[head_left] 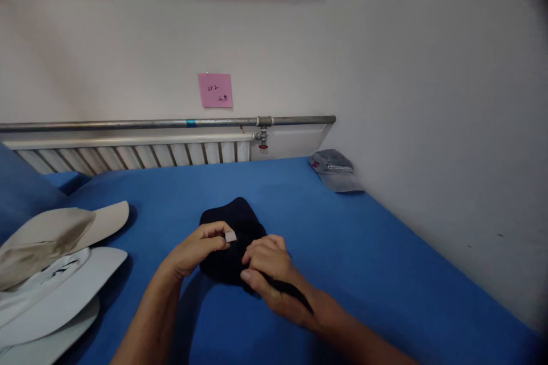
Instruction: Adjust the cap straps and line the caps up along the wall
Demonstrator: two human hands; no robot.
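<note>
A black cap (234, 210) lies on the blue cloth in front of me, its dark folds hard to tell apart. At its left side, the thumb and forefinger of my left hand (197, 248) are pinched on a small white label (230, 236). My right hand (274, 268) is closed at the cap's right side, fingers bent over the dark fabric. From under its thumb a black strap (291, 288) runs across the palm toward the wrist. Whether that strap belongs to the cap I cannot tell.
Beige (64, 228) and white caps (85, 279) lie stacked on the left, over a pale grey-green one (68, 333). By the right wall sits a grey cap (336, 170). Behind the blue surface (351, 251) are a radiator (162, 155), a pipe (149, 124) and a pink note (215, 90).
</note>
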